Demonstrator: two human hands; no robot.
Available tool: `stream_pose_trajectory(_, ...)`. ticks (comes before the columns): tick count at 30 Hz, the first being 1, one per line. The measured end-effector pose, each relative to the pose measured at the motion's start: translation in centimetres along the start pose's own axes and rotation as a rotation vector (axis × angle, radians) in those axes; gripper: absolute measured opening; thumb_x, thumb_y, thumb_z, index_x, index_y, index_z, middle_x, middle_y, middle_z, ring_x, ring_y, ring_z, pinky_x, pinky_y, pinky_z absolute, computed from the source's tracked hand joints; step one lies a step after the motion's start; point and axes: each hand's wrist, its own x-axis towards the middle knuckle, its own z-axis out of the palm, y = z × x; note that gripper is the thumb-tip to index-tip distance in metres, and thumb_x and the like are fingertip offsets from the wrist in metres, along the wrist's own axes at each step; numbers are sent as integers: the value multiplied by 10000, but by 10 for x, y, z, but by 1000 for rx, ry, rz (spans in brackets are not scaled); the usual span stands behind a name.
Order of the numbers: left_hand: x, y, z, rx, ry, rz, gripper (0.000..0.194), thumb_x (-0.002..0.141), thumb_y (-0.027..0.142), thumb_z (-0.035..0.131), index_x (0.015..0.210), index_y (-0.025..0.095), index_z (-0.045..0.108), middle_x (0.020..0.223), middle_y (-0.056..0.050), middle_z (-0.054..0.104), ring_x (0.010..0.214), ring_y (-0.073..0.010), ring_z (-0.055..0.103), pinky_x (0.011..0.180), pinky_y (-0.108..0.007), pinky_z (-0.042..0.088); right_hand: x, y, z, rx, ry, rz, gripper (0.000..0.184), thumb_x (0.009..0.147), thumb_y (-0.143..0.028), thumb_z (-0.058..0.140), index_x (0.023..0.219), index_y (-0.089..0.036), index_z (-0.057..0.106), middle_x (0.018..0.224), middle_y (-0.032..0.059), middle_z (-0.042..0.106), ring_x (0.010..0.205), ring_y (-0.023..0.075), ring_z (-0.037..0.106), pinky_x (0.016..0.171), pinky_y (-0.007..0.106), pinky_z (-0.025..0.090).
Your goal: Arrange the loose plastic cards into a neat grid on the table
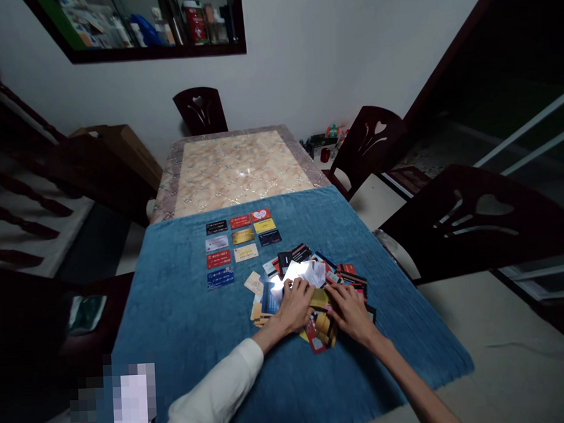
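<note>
My left hand (295, 305) and my right hand (350, 309) meet over a loose heap of plastic cards (269, 299). Between them is a gold card (319, 298), its left edge at my left fingers and its right edge at my right fingers and thumb. Both hands are closed on it; parts of the grip are hidden. Cards in the heap overlap in red, black, blue and gold, and some shine with glare. Up and to the left, several cards lie face up in short rows, among them a black card (216, 227), a cream card (245, 252) and a blue card (220, 278).
A blue cloth (174, 303) covers the near part of the table, with the patterned tabletop (237, 166) showing beyond. Dark wooden chairs (479, 228) stand at the right and the far end. A cardboard box (120, 150) is at the left, by a stair railing.
</note>
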Motion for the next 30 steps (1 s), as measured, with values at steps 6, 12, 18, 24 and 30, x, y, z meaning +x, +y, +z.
stream_pose_trajectory(6, -6, -8, -4, -9, 5, -1, 517, 825, 275, 630, 1298, 209, 433, 1245, -110, 527, 1235, -303, 405, 1074, -532, 279, 6, -4, -1, -77, -22, -74, 502, 874, -307, 508, 1371, -235, 513, 1302, 133, 574, 1158, 307, 465, 916, 448, 403)
stream_pose_trajectory(12, -12, -20, -16, 3, 17, -32, 489, 836, 283, 628, 1287, 210, 452, 1256, -110, 532, 1263, -307, 389, 1074, -513, 279, 22, -13, -6, -112, -20, -151, 489, 860, -276, 520, 1343, -201, 533, 1275, 140, 564, 1161, 304, 450, 921, 426, 390)
stream_pose_trajectory(18, -22, -39, -32, 41, 26, -84, 513, 829, 259, 627, 1305, 202, 443, 1308, -126, 521, 1277, -312, 379, 1064, -508, 281, 50, -29, -9, -116, 5, -219, 489, 864, -305, 532, 1345, -217, 534, 1231, 134, 556, 1099, 295, 452, 890, 413, 381)
stream_pose_trajectory(24, -39, -71, -44, 36, 65, -149, 557, 828, 244, 617, 1349, 219, 421, 1333, -125, 507, 1282, -309, 367, 1051, -494, 282, 87, -55, -8, -96, -46, -295, 483, 868, -353, 552, 1338, -241, 536, 1219, 128, 565, 1101, 299, 440, 880, 412, 369)
stream_pose_trajectory(30, -59, -116, -63, 69, 95, -240, 563, 816, 237, 630, 1347, 219, 443, 1290, -118, 521, 1259, -310, 381, 1056, -499, 282, 130, -99, 2, -86, -68, -344, 501, 868, -337, 540, 1346, -190, 519, 1264, 147, 550, 1124, 305, 418, 882, 413, 362)
